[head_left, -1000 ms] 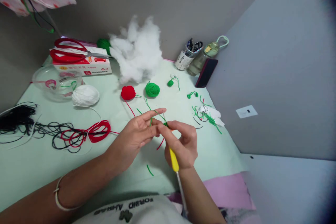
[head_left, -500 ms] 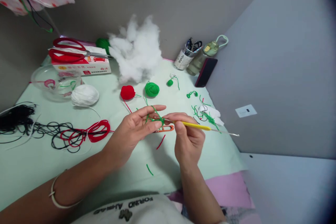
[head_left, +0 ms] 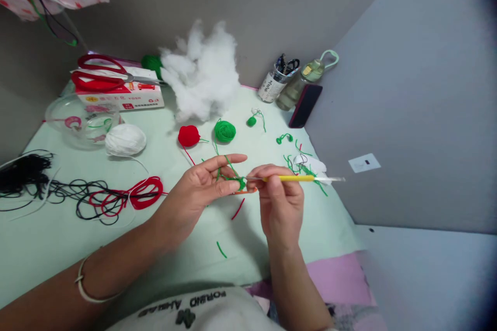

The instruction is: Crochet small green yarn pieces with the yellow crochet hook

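Note:
Between thumb and fingers, my left hand (head_left: 194, 186) pinches a small piece of green crochet work (head_left: 241, 184). Green yarn runs over its raised index finger from the green yarn ball (head_left: 225, 132) behind. My right hand (head_left: 280, 199) grips a crochet hook (head_left: 297, 178) by its yellow handle; the hook's tip is at the right edge of the green piece. Whether the tip is inside a stitch is too small to tell. An orange stitch marker (head_left: 248, 191) shows beneath the work, partly hidden by my fingers. The red yarn ball (head_left: 189, 136) lies beside the green one.
White stuffing (head_left: 204, 75) is heaped at the back, with red-handled scissors (head_left: 103, 73) on a box to its left. A white yarn ball (head_left: 126, 139) and tangled black cord (head_left: 77, 189) lie left. Yarn scraps (head_left: 306, 168), a phone (head_left: 306, 106) and a bottle (head_left: 297, 85) are right.
My right hand has turned the crochet hook closer to level and drawn its tip slightly to the right. My left hand keeps its hold on the green piece, nearly still.

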`<action>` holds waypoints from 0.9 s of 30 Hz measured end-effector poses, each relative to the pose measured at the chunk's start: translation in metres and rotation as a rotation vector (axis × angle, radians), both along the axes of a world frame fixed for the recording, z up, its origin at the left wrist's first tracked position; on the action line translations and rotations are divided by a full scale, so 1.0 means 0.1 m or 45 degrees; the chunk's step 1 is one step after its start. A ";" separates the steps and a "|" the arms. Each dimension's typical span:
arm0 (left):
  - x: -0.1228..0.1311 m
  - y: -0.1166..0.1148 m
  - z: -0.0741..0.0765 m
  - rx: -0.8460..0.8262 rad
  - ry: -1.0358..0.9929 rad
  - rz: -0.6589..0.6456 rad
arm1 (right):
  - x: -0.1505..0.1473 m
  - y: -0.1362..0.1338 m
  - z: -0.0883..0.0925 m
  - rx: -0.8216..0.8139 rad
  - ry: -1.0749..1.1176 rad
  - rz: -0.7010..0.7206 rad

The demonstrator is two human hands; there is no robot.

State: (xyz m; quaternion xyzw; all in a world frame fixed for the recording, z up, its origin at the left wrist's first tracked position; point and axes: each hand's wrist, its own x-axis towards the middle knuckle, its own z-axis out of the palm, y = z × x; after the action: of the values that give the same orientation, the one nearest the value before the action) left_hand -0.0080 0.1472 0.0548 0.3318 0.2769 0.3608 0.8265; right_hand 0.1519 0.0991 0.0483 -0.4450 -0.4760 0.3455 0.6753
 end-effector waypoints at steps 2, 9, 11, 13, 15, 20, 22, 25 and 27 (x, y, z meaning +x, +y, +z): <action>0.03 -0.04 -0.01 0.040 0.044 0.064 | -0.06 -0.02 -0.03 0.064 -0.206 -0.102; 0.06 -0.07 -0.01 -0.113 0.041 0.096 | -0.12 -0.10 -0.08 0.357 -1.001 -0.336; 0.05 -0.03 -0.01 -0.201 -0.006 0.011 | -0.09 -0.09 -0.06 0.374 -0.959 -0.366; 0.03 0.00 0.00 -0.215 -0.023 0.005 | -0.06 -0.07 -0.04 0.287 -0.666 -0.357; 0.02 0.00 0.01 -0.141 -0.003 0.096 | -0.06 -0.04 -0.02 0.174 -0.436 -0.301; 0.04 -0.05 0.00 -0.130 0.003 0.031 | -0.12 -0.05 -0.07 0.259 -0.811 -0.316; 0.04 -0.03 -0.01 -0.207 -0.016 -0.049 | -0.11 -0.05 -0.08 0.279 -0.740 -0.366; 0.03 0.01 -0.01 -0.165 -0.008 0.029 | -0.07 -0.05 -0.06 0.125 -0.289 -0.284; 0.02 0.01 0.00 -0.077 0.029 0.089 | -0.06 -0.03 -0.04 0.045 -0.125 -0.163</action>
State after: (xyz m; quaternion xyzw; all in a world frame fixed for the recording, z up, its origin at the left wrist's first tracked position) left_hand -0.0063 0.1486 0.0550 0.3009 0.3084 0.3773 0.8198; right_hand 0.1454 0.0958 0.0448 -0.4789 -0.4851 0.2710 0.6797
